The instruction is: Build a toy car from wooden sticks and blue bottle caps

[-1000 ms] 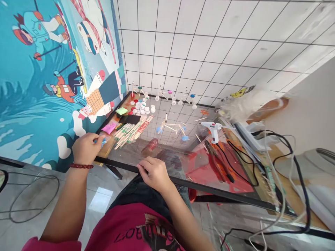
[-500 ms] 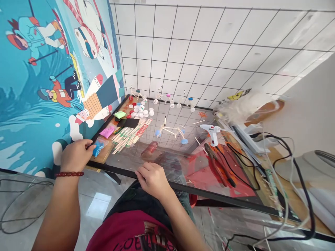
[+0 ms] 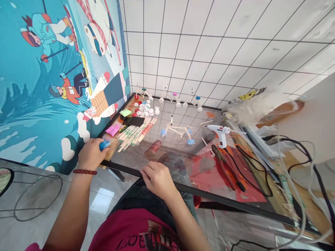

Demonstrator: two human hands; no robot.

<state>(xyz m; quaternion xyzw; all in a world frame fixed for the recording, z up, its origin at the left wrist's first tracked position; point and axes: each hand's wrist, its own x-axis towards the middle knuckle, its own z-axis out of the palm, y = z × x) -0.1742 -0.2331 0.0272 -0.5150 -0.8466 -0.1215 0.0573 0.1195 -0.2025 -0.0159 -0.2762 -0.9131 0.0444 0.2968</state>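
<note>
Head view:

- Your left hand (image 3: pixel 90 157) is closed round a blue packet (image 3: pixel 104 144), thumb and fingers pinching it at the near-left corner of the glass surface (image 3: pixel 167 153), on the wooden board there.
- Your right hand (image 3: pixel 157 177) rests on the near black rim with its fingers bent. Can't tell if it pinches anything.
- Just beyond the blue packet: a pink packet (image 3: pixel 113 129), then a black sheet (image 3: pixel 134 121) and a green packet (image 3: pixel 125 112).
- Wrapped wooden sticks (image 3: pixel 136 132) lie fanned beside those. Loose bottle caps (image 3: pixel 145 108), white and red, sit further back.
- Mid-surface: a stick-and-cap model (image 3: pixel 178 130). More of them stand at the far edge against the tiled wall (image 3: pixel 209 52).
- To the right: a white glue gun (image 3: pixel 220 130) and pliers (image 3: pixel 226 165), with a black cable (image 3: pixel 251 167) looping past them.
- A reddish bottle (image 3: pixel 153 148) shows between your hands, but I can't tell if it lies on the glass or under it.
- The ski mural (image 3: pixel 52 80) closes off the left side.
- Writing: the stick wrappers carry print too small to read. Your shirt's lettering (image 3: pixel 136 237) is upside down and cut off, so it's not legible.
</note>
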